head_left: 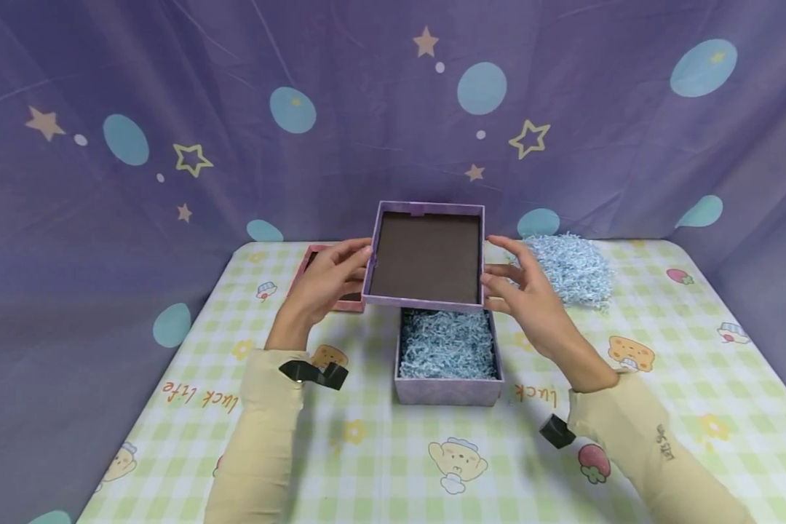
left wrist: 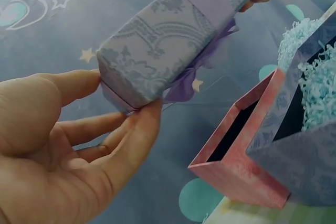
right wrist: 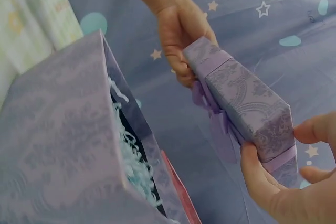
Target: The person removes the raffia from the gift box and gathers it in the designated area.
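Note:
A lavender box lid (head_left: 427,256) is held up between both hands, its dark inside facing the head camera. My left hand (head_left: 324,284) grips its left edge, and my right hand (head_left: 530,298) grips the right edge with thumb and fingers. In the left wrist view the lid (left wrist: 157,40) shows a damask pattern, a ribbon band and a purple bow (left wrist: 184,85) on its outer face. Below and nearer stands the matching lavender box (head_left: 448,393), open at the top, with light blue shredded paper (head_left: 447,343) inside it.
Behind my left hand a pink box or lid (head_left: 350,306) with a dark inside lies on the checked tablecloth (head_left: 380,466). At the back right sits a loose pile of blue shredded paper (head_left: 573,269). A purple patterned curtain (head_left: 380,167) hangs behind the table.

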`<act>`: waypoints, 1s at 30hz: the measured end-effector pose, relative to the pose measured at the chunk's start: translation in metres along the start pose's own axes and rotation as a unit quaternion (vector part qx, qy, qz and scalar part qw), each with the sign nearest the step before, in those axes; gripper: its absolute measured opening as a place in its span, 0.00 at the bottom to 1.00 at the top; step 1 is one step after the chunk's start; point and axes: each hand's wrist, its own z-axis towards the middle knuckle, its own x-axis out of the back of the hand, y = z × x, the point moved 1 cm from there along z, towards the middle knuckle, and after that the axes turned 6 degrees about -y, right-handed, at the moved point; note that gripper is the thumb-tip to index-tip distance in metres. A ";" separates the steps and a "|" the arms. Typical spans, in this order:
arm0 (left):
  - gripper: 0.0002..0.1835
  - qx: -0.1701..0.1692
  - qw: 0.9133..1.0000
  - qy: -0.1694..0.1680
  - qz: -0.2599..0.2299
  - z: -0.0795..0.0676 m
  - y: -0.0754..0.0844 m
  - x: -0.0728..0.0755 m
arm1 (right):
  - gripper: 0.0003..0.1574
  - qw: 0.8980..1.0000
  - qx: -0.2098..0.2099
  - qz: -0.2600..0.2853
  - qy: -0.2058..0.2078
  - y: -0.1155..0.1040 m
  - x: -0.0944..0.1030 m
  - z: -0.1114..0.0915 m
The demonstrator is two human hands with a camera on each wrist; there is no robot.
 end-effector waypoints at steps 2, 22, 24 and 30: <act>0.25 0.011 1.000 -0.004 -0.003 -0.003 -0.002 0.004 | 0.36 1.000 -0.013 0.010 -0.012 0.001 -0.004 0.001; 0.27 0.007 1.000 -0.010 0.004 -0.023 -0.023 0.048 | 0.37 0.998 -0.042 0.044 -0.035 0.018 -0.049 0.015; 0.27 0.008 1.000 -0.013 0.015 -0.026 -0.026 0.053 | 0.37 0.997 -0.042 0.048 -0.038 0.020 -0.054 0.017; 0.30 0.019 1.000 -0.010 0.018 -0.038 -0.032 0.069 | 0.39 0.996 -0.045 0.058 -0.046 0.022 -0.073 0.020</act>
